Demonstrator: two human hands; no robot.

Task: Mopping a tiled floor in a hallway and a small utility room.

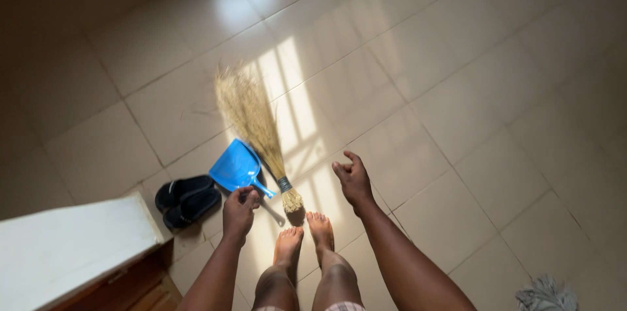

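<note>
The straw broom (pixel 256 133) lies on the tiled floor (pixel 457 89), bristles pointing away, bound end toward the feet; left hand (pixel 239 212) loosely curled beside the blue dustpan (pixel 236 168); right hand (pixel 353 178) open, empty.

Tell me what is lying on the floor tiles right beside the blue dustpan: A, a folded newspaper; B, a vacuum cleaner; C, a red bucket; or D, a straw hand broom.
D: a straw hand broom lies on the tiled floor beside the blue dustpan, its bound handle end pointing toward the person's feet. No bucket, vacuum cleaner or newspaper shows in the picture.
</note>
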